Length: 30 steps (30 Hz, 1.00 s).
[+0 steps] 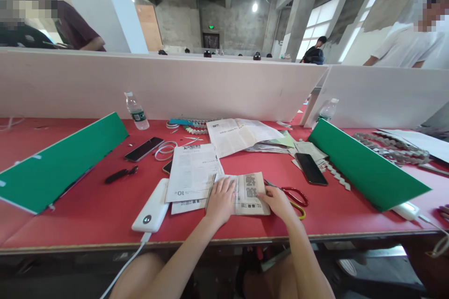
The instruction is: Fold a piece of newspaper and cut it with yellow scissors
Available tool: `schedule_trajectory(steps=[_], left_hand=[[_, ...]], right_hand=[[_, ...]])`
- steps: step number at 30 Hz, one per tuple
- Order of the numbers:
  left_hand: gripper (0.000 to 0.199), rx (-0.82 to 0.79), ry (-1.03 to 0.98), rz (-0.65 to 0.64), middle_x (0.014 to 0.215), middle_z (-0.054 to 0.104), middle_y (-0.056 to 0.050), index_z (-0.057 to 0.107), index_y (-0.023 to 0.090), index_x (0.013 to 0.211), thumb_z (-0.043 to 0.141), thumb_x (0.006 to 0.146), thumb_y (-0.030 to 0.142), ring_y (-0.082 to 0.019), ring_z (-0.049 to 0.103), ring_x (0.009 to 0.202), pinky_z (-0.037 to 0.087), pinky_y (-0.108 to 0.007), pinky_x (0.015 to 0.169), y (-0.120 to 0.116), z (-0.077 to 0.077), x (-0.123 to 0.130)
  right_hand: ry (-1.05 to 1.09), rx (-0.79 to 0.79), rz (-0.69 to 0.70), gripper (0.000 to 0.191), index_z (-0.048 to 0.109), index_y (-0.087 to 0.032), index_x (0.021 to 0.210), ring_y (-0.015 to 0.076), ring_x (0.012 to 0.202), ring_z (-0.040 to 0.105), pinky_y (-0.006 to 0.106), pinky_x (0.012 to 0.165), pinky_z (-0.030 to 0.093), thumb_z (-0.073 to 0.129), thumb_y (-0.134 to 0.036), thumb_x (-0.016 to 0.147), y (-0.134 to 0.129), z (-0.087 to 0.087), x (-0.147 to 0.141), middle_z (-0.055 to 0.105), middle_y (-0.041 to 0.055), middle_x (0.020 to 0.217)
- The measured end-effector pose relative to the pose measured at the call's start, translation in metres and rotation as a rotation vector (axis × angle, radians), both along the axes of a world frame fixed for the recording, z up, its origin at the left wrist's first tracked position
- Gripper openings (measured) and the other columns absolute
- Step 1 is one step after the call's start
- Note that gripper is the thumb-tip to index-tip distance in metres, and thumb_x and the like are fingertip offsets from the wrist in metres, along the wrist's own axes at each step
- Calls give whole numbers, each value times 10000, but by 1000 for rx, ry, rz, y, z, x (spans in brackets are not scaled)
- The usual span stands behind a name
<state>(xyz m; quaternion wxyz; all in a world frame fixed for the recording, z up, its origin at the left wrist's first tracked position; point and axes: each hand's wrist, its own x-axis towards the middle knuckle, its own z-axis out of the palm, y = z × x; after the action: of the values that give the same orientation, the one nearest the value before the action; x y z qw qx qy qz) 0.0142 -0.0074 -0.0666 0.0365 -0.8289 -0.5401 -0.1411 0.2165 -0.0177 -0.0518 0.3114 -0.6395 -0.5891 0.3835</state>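
Note:
A folded newspaper piece (249, 202) lies near the table's front edge. Flat on its left part rests my left hand (221, 198), fingers stretched out and pressing the paper. At the paper's right edge my right hand (277, 201) is closed, thumb and fingers on the margin. Partly behind that hand are scissors (296, 196) with red and yellow handles, blades towards the paper. More newspaper sheets (192, 173) lie to the left, reaching close to my left hand. Another opened newspaper (242, 133) spreads farther back on the table.
Green boards (70, 159) stand on both sides. A white power bank (150, 210) trails a cable off the front edge. Phones (310, 168), a black-handled tool (121, 174), a water bottle (137, 112) and braided strips (196, 128) lie or stand around. Behind rises a white partition (210, 86), with people beyond.

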Motion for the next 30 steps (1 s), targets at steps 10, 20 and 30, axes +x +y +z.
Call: schedule_trajectory(steps=[10,20,30], left_hand=[[435,-70,-1,-25,1398,382,-12,374,208,1327,245,916,264,-217,281,1299,252,-415,1054,4,-4,-1],[441,-95,-12,-8,1407,366,-21,372,205,1330,237,917,279,-218,274,1304,244,-414,1060,4,-6,-1],[438,-95,-20,-12,1402,373,-35,368,199,1333,246,919,271,-219,267,1308,251,-418,1062,3,-6,0]], right_hand=[[-88,62,-13,234,550,-160,612,142,548,478,226,493,316,533,-378,692,7,3,2,572,5,583],[-163,49,4,233,512,-168,556,135,533,467,224,477,278,517,-357,692,9,4,3,554,0,564],[-179,8,72,241,549,-161,556,143,541,469,231,496,297,535,-369,679,21,-1,10,562,2,556]])
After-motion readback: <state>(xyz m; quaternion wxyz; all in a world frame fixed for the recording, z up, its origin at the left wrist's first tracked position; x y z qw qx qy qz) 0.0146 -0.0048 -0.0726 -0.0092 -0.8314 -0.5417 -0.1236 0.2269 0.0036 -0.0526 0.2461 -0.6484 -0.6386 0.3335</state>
